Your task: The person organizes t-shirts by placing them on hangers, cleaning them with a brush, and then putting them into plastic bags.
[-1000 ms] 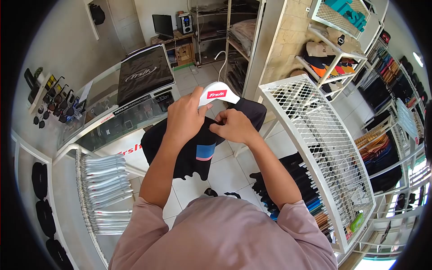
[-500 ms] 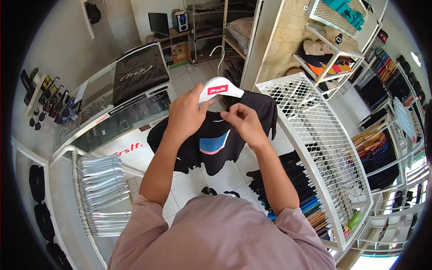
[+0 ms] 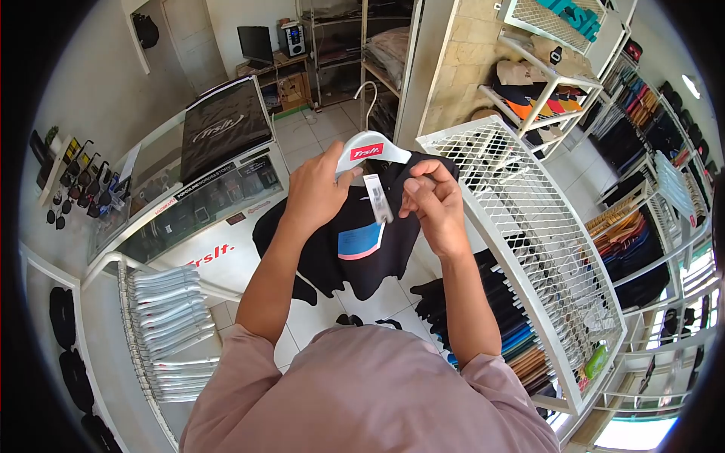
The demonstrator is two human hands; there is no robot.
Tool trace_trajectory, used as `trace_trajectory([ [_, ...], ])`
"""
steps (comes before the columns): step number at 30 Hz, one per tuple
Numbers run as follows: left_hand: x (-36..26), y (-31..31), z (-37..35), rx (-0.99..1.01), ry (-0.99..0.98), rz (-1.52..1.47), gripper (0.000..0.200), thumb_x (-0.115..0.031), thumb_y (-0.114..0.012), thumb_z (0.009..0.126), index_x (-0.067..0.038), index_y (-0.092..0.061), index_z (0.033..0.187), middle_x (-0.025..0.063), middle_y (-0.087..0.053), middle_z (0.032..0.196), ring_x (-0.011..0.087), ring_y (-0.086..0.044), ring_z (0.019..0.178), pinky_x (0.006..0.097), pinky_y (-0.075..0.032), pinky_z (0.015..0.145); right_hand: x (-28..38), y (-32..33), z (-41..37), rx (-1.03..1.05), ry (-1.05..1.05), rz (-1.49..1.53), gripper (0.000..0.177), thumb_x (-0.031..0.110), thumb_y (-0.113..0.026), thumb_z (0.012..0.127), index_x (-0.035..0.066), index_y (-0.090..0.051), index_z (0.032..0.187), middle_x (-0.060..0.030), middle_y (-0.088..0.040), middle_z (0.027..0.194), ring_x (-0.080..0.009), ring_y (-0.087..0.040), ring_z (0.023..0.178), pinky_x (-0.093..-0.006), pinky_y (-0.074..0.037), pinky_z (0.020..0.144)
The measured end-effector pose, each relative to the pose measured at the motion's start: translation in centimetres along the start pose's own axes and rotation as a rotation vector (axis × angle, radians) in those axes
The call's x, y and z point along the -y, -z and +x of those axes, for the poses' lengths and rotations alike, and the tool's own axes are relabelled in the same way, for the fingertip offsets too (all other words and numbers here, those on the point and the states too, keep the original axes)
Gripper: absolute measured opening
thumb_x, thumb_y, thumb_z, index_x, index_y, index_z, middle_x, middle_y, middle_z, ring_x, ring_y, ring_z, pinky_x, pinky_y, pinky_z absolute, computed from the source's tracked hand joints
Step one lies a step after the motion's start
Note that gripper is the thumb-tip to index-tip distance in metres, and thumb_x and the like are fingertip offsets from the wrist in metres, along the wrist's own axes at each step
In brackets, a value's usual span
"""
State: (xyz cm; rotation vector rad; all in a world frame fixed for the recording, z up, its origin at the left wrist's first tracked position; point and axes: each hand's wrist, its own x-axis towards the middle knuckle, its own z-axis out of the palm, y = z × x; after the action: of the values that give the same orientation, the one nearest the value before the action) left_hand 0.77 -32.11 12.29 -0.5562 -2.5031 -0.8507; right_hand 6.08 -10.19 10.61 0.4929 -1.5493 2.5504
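My left hand (image 3: 321,183) is closed round the left shoulder of a white hanger (image 3: 377,145) with a red label and a metal hook. A black shirt (image 3: 317,245) hangs from it, with a blue and pink patch (image 3: 358,241) on its front. A white tag (image 3: 376,198) dangles at the shirt's neck, its lower part blurred. Just right of the tag is my right hand (image 3: 434,200), raised with its fingers curled and apart; nothing shows in it.
At the left, a rail holds many white hangers (image 3: 170,302) beside a glass counter (image 3: 204,200). A white mesh rack (image 3: 536,264) stands close on the right, with dark clothes (image 3: 483,317) under it. White floor tiles (image 3: 321,321) show below the shirt.
My right hand has moved right, away from the shirt's neck, and its fingers have loosened. The white tag now shows. The shirt hangs more spread out, and the view has shifted slightly.
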Motion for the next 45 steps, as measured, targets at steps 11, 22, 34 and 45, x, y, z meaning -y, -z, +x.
trace_trajectory([
  [11, -2.1, 1.6, 0.5, 0.018, -0.012, -0.023, 0.035, -0.031, -0.077, 0.097, -0.002, -0.059, 0.103, 0.0225, -0.071, 0.087, 0.0444, -0.068, 0.077, 0.0512, -0.050, 0.069, -9.0, 1.3, -2.3, -0.257, 0.109, -0.980, 0.051, 0.029, -0.093, 0.084, 0.001, -0.069, 0.120, -0.0153, -0.069, 0.114, -0.0290, -0.072, 0.098, -0.0395, -0.059, 0.086],
  [22, -1.5, 3.1, 1.9, 0.045, -0.003, -0.054, 0.038, -0.034, -0.077, 0.097, 0.000, -0.061, 0.105, 0.0225, -0.070, 0.087, 0.0411, -0.066, 0.073, 0.0475, -0.050, 0.069, -9.7, 3.5, -3.8, -0.063, -0.089, -0.899, 0.025, 0.020, -0.085, 0.094, -0.001, -0.072, 0.097, -0.0129, -0.074, 0.085, -0.0206, -0.070, 0.069, -0.0346, -0.055, 0.065],
  [34, 0.0, 3.2, 2.1, 0.102, 0.040, -0.047, 0.045, -0.039, -0.072, 0.101, 0.001, -0.061, 0.118, 0.0246, -0.073, 0.094, 0.0417, -0.071, 0.081, 0.0474, -0.053, 0.075, -2.0, 2.3, -5.6, 0.126, -0.289, -0.475, 0.027, -0.002, -0.079, 0.096, -0.006, -0.073, 0.122, -0.0105, -0.080, 0.101, -0.0115, -0.076, 0.089, -0.0263, -0.062, 0.081],
  [45, -1.6, 2.6, 1.6, 0.197, -0.020, -0.119, 0.060, -0.051, -0.065, 0.106, 0.004, -0.061, 0.130, 0.0287, -0.074, 0.103, 0.0491, -0.071, 0.101, 0.0512, -0.053, 0.085, -1.7, -1.1, 0.4, -0.214, 0.541, -0.847, 0.021, -0.003, -0.080, 0.092, 0.001, -0.080, 0.113, -0.0132, -0.080, 0.103, -0.0176, -0.077, 0.087, -0.0302, -0.061, 0.079],
])
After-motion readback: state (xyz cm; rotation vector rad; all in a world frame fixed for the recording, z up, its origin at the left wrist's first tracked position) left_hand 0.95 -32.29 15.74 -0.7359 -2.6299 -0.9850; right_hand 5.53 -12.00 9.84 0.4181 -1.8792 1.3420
